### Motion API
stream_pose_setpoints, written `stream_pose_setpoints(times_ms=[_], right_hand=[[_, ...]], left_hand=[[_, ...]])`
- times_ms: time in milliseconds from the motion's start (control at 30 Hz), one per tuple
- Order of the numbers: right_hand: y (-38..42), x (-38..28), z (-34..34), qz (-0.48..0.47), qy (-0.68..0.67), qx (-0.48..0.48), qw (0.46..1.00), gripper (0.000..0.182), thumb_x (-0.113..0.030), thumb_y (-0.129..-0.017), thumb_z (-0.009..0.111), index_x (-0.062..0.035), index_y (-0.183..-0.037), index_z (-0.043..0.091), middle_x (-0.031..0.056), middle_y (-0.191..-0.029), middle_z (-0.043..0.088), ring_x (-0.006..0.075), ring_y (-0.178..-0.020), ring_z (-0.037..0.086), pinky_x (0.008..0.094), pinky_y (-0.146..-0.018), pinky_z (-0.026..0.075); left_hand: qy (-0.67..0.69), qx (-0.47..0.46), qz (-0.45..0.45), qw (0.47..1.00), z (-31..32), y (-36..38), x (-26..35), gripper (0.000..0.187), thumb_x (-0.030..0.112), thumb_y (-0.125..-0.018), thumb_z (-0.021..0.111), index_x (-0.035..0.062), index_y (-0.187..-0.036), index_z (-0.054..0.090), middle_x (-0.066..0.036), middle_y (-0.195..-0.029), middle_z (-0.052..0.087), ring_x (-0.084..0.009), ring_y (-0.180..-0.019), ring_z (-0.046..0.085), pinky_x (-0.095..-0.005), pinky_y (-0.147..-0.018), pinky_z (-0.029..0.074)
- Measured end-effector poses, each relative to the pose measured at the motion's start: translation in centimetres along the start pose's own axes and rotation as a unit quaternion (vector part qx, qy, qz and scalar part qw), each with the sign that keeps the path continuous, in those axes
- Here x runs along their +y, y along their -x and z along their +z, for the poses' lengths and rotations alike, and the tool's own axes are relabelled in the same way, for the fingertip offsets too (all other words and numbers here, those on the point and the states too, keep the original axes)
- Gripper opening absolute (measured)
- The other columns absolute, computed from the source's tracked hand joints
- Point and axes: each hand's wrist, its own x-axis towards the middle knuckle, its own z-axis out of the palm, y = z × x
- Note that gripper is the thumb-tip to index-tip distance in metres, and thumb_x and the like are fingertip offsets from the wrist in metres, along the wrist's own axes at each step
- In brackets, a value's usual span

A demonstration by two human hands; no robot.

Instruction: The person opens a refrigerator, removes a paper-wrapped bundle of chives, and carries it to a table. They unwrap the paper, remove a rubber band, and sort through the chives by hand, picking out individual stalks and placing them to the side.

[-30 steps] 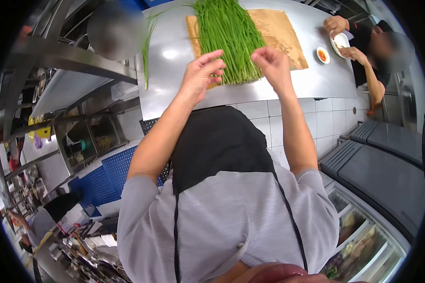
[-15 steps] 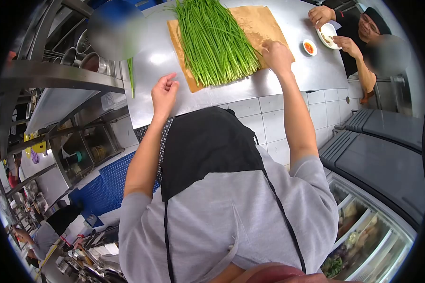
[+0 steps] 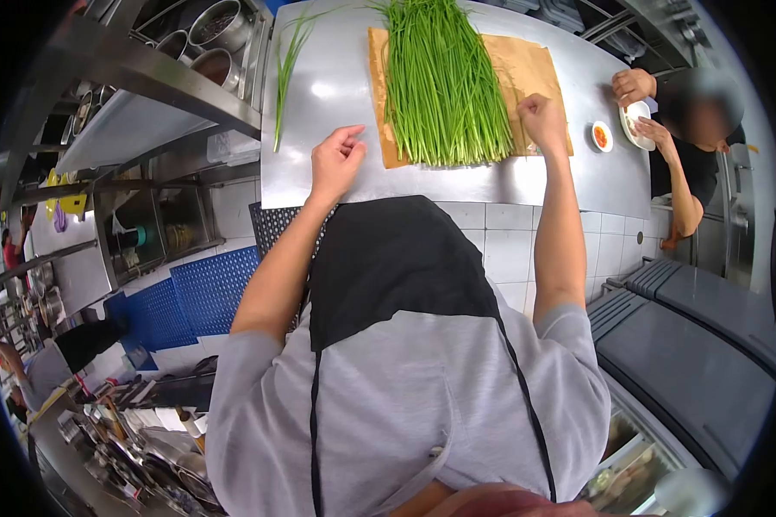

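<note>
Head view: chives [image 3: 444, 86] between left hand [image 3: 334, 165] and right hand [image 3: 547, 127], stalks pointing away from black apron [image 3: 397, 258], right hand nearer; left fingers half open, right fingers closed, any grip impossible to tell; brown paper [image 3: 539, 73] beneath, steel counter [image 3: 319, 112], tiled floor [image 3: 507, 246], co-worker's hands [image 3: 657, 136] at white bowl [image 3: 637, 117].

From here I see green chives [image 3: 444, 95], paling to whitish green at the near ends, over brown paper [image 3: 539, 73] with darker tan blotches, on a silver-grey table [image 3: 319, 112]. I make out a plain black apron [image 3: 397, 258] over a light grey shirt [image 3: 457, 379], and to the far right a white bowl [image 3: 643, 129] and a white dish [image 3: 596, 145] with orange-red contents. At left I get blue mats [image 3: 215, 289] patterned with small holes, and at right dark grey lids [image 3: 681, 345] near white tiles [image 3: 507, 254] with thin, darker lines.
</note>
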Motion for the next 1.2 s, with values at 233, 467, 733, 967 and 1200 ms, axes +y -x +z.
stream_pose_setpoints(times_ms=[233, 467, 733, 967, 1200], right_hand=[[-0.2, -4.4, -1.1, -0.07, 0.057, 0.084, 0.992, 0.021, -0.025, -0.081, 0.065, -0.0068, -0.085, 0.074, 0.019, -0.078, 0.068, 0.0373, -0.074, 0.066, 0.0434, -0.068, 0.052], [7.8, -9.9, 2.5, -0.138, 0.129, -0.043, 0.981, 0.048, -0.047, -0.077, 0.073, -0.0016, -0.067, 0.064, 0.021, -0.068, 0.064, 0.0411, -0.067, 0.062, 0.0494, -0.061, 0.048], [6.9, -9.1, 1.2, -0.048, 0.05, -0.034, 0.997, 0.027, -0.027, -0.076, 0.068, -0.0011, -0.079, 0.07, 0.0173, -0.07, 0.068, 0.0316, -0.064, 0.066, 0.0417, -0.067, 0.052], [7.2, -8.5, -0.3, 0.105, -0.401, -0.077, 0.907, 0.005, -0.009, -0.086, 0.063, -0.0052, -0.084, 0.06, 0.0074, -0.066, 0.063, 0.0081, -0.053, 0.055, 0.0193, -0.041, 0.038], [5.9, -9.6, -1.3, 0.052, -0.484, -0.063, 0.871, 0.013, -0.012, -0.086, 0.071, -0.0079, -0.089, 0.06, -0.0001, -0.072, 0.062, 0.005, -0.057, 0.053, 0.0162, -0.044, 0.036]], left_hand=[[0.002, -0.002, -0.003, 1.0, 0.0, 0.0, -0.8, 0.028, 0.004, -0.084, 0.066, 0.0017, -0.112, 0.068, -0.001, -0.079, 0.065, -0.0043, -0.066, 0.055, -0.021, -0.062, 0.048], [0.004, 0.028, 0.034, 0.999, 1.3, 0.1, -3.1, 0.028, 0.003, -0.079, 0.065, 0.0045, -0.106, 0.07, -0.002, -0.081, 0.067, -0.0072, -0.068, 0.058, -0.0243, -0.065, 0.05], [-0.018, -0.028, 0.048, 0.998, -0.6, -0.1, -0.8, 0.03, 0.01, -0.075, 0.066, 0.0028, -0.104, 0.068, -0.005, -0.071, 0.067, -0.0129, -0.062, 0.063, -0.0295, -0.06, 0.051], [0.038, -0.092, 0.009, 0.995, -1.4, -0.8, -0.4, 0.035, 0.015, -0.075, 0.07, 0.003, -0.108, 0.068, -0.004, -0.072, 0.067, -0.0129, -0.065, 0.062, -0.0285, -0.063, 0.051], [0.187, -0.155, -0.024, 0.97, 0.9, -3.0, 4.2, 0.026, 0.017, -0.08, 0.069, 0.0023, -0.1, 0.072, -0.002, -0.074, 0.067, -0.0086, -0.065, 0.06, -0.0253, -0.057, 0.049]])
